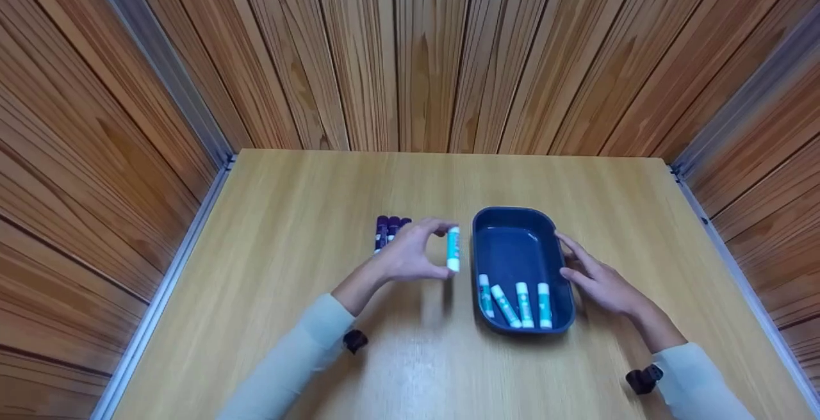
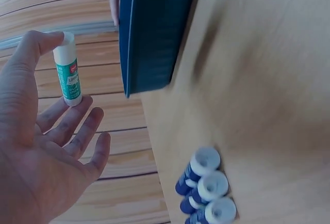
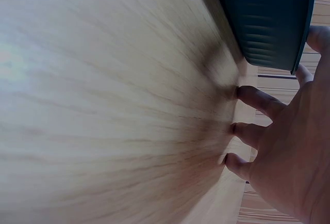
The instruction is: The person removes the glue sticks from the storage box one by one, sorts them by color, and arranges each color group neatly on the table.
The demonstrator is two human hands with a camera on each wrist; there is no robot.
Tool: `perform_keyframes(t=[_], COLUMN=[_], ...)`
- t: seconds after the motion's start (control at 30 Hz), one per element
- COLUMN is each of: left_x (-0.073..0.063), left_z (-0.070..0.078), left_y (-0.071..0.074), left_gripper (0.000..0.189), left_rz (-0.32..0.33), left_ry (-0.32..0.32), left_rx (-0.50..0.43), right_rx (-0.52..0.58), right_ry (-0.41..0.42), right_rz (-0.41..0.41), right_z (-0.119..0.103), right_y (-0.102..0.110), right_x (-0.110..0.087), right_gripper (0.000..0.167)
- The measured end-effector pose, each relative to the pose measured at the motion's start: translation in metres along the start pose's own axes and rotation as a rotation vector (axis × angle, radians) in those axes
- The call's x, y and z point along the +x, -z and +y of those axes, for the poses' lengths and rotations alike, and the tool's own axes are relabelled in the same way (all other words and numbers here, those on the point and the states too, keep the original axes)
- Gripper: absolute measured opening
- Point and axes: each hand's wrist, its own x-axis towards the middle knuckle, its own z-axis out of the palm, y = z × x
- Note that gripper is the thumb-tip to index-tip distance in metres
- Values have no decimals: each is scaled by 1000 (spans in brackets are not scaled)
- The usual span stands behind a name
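My left hand (image 1: pixel 410 253) pinches a glue stick (image 1: pixel 453 249) by its two ends, between thumb and fingertip. The stick is white with a teal label and hangs above the table, just left of a dark blue tray (image 1: pixel 482 215). In the left wrist view the same glue stick (image 2: pixel 70 74) stands nearly upright, with the other fingers spread below. My right hand (image 1: pixel 596 279) rests at the tray's right side. Its thumb and forefinger touch the rim, and the other fingertips (image 3: pixel 242 94) rest on the table. Several teal-labelled glue sticks (image 1: pixel 524 305) lie at the tray's near end.
Three purple glue sticks (image 1: pixel 382 228) lie side by side on the table (image 1: pixel 307 215), partly behind my left hand. Wood-plank walls (image 1: pixel 423 55) rise beyond the table's back and sides. Metal rails (image 1: pixel 160 305) run along the side edges.
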Motion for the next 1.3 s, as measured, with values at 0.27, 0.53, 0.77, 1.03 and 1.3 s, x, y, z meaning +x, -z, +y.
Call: perform_keyframes(t=[0.27,0.53,0.77,1.03,1.3], left_x=[-20,-41,-52,-61,-65], left_z=[-13,-31,-42,-62,-79], left_y=[18,29,19,0,-18], left_gripper=[83,87,86,87,91], left_rz=[17,16,40,24,-35], left_ry=[-10,-5,23,69,140], left_rx=[27,50,45,40,90], right_rx=[27,21,7,4,10], right_ry=[2,-21,-14,-24,-19], right_rz=[-10,-10,-2,-10,-17], right_z=[0,1,-2,-1,-1], right_y=[-2,-2,0,0,0], right_x=[-2,-4,-1,-1,-1], right_gripper=[74,75,76,76,76])
